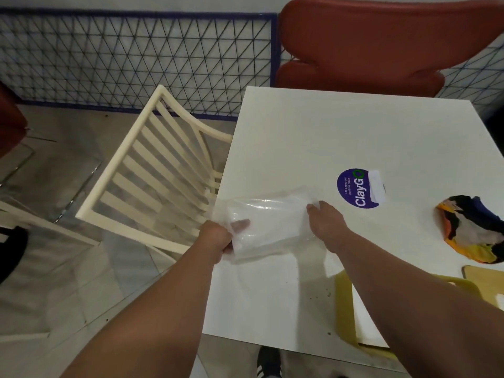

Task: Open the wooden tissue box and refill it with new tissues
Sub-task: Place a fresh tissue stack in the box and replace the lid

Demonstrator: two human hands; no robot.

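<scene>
Tissues in a clear plastic pack [268, 223], a white stack visible through the film, held over the near left part of the white counter [341, 132], its left end reaching past the counter's left edge. Left hand [218, 238] grips the pack's near left end, thumb on top under the loose film, fingers curled beneath. Right hand [324, 219] holds the pack's right end, fingers curled over its far edge. Whether the film is already torn open cannot be told. Just right of the pack a round purple sticker [354, 188] reading "ClayGO" lies flat on the counter, with a small white slip [377, 186] touching its right side. Farther right, near the counter's edge, lies a crumpled multicoloured cloth [474, 230]; below it, at the frame's right border, the corner of a light wooden board [488, 279] shows. A cream slatted chair [152, 181] stands against the counter's left side, a red chair [381, 42] at its far side, a yellow chair [346, 304] under the right forearm. A wire-grid partition [136, 61] runs behind.
</scene>
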